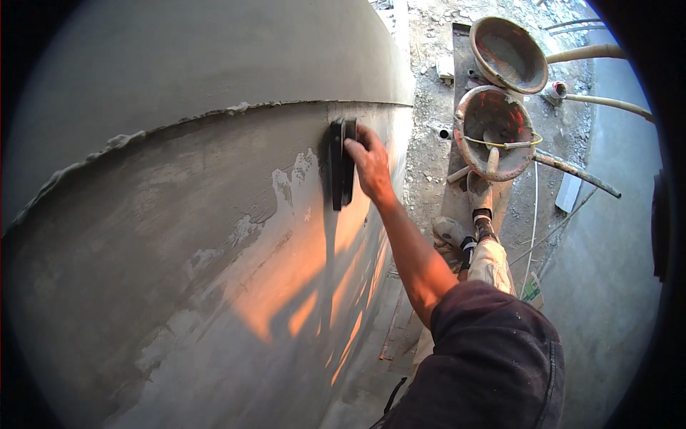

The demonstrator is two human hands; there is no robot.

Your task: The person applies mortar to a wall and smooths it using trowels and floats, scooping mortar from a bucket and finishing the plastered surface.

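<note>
My right hand, reaching in from the lower right, is closed around a black plastering float. The float lies against the wall on the left, just below a raised plaster edge. Around it the wall is coated in grey plaster, part smooth and dark, part patchy and paler. Orange light and shadows of my arm fall across the lower stretch. My fingertips are partly hidden by the float. My left hand does not show.
A bucket with a yellow handle and a wooden-handled tool stands ahead of my feet. Beyond it is a round basin. Poles, rubble and a white block lie about. Another wall rises right.
</note>
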